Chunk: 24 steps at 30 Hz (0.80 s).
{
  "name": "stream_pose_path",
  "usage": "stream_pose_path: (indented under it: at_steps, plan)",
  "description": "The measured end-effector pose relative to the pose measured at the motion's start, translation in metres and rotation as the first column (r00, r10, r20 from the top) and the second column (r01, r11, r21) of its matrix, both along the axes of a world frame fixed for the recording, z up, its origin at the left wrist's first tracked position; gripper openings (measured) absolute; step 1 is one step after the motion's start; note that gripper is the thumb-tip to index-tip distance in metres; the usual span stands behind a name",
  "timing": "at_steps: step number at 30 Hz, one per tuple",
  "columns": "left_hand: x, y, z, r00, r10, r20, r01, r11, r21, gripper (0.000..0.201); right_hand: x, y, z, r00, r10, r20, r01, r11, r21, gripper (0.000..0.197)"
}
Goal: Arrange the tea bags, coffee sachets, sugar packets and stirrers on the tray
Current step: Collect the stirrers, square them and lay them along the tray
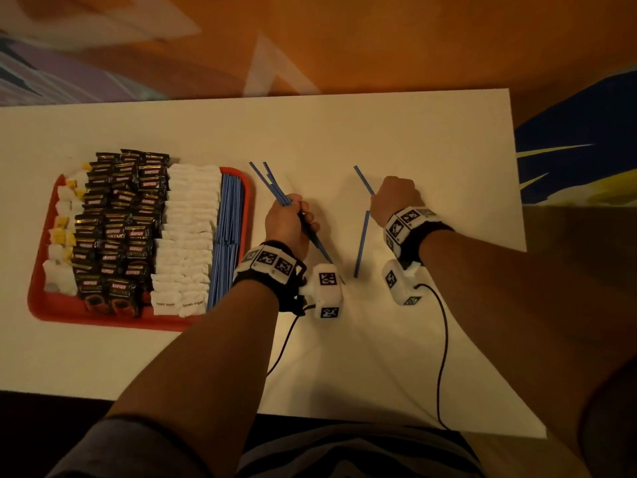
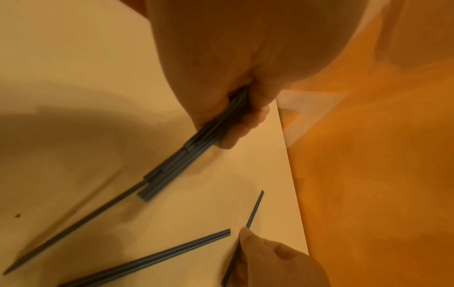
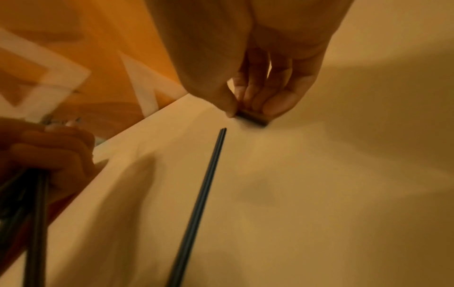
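At the left end of the white table (image 1: 379, 132) sits the red tray (image 1: 44, 298), near the table's left edge and set back from the front edge; across it, left to right, run the tea bags (image 1: 60, 243), the dark coffee sachets (image 1: 120, 229), the white sugar packets (image 1: 188, 236) and a row of blue stirrers (image 1: 227, 232) lying against the tray's right rim; just right of that rim the left hand (image 1: 289, 222) is curled round a bundle of stirrers (image 1: 274, 188), their ends fanning up and left above bare table; between the two hands a single loose stirrer (image 1: 362, 243) lies flat, touching neither; further right the right hand (image 1: 394, 198) pinches one stirrer (image 1: 363, 181) between thumb and fingertips low at the tabletop, its free end pointing up and left; beyond this hand the surface runs bare to the table's right edge, and a broad bare strip lies behind both hands up to the far edge.
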State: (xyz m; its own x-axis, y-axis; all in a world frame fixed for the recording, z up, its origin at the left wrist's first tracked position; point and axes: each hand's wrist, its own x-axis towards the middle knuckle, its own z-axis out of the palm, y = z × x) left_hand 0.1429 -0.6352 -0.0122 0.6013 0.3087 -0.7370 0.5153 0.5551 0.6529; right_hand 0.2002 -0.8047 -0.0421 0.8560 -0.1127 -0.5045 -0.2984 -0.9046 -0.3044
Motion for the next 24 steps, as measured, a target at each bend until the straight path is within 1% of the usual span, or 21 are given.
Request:
stream_pose_path:
  at_steps: [3, 6, 7, 10, 11, 16, 19, 22, 24]
  plan:
    - [0.0, 0.007, 0.0, 0.999, 0.035, -0.012, -0.036, 0.998, -0.048, 0.026, -0.003, -0.002, 0.0, 0.999, -0.008, -0.032, 0.008, 1.0, -0.003, 0.031]
    - [-0.002, 0.009, 0.0, 0.999, 0.038, -0.021, -0.039, 0.997, -0.07, 0.024, -0.007, -0.002, 0.001, 0.999, 0.013, -0.03, -0.013, 1.0, -0.002, 0.033]
    - [-0.003, 0.01, 0.0, 0.999, 0.034, -0.025, -0.036, 0.996, -0.077, 0.025, -0.009, -0.001, 0.001, 1.0, 0.016, -0.021, -0.016, 1.0, 0.001, 0.033]
    - [-0.005, 0.007, 0.0, 0.999, 0.006, -0.048, -0.009, 0.998, -0.066, 0.046, -0.014, 0.001, 0.005, 0.999, -0.02, 0.026, 0.018, 0.999, 0.045, 0.03]
    - [-0.005, 0.006, 0.0, 0.998, -0.001, -0.062, -0.003, 0.999, -0.055, 0.05, -0.015, 0.0, 0.007, 0.998, -0.044, 0.042, 0.041, 0.997, 0.063, 0.031]
    - [-0.006, 0.0, 0.003, 0.997, -0.001, -0.079, -0.003, 0.999, -0.039, 0.052, -0.034, -0.001, 0.015, 0.988, -0.133, 0.078, 0.121, 0.982, 0.146, 0.041]
    - [-0.007, -0.001, 0.006, 0.997, -0.009, -0.078, 0.006, 0.999, -0.037, 0.052, -0.056, 0.008, 0.015, 0.987, -0.16, 0.02, 0.153, 0.969, 0.195, 0.043]
    - [-0.011, 0.001, 0.011, 0.998, -0.023, -0.065, 0.02, 0.999, -0.043, 0.052, -0.077, 0.024, 0.014, 0.992, -0.096, -0.086, 0.105, 0.988, 0.109, 0.046]
    - [-0.014, 0.004, 0.014, 0.998, -0.02, -0.058, 0.017, 0.998, -0.056, 0.052, -0.086, 0.035, 0.01, 0.992, -0.052, -0.118, 0.058, 0.997, 0.055, 0.041]
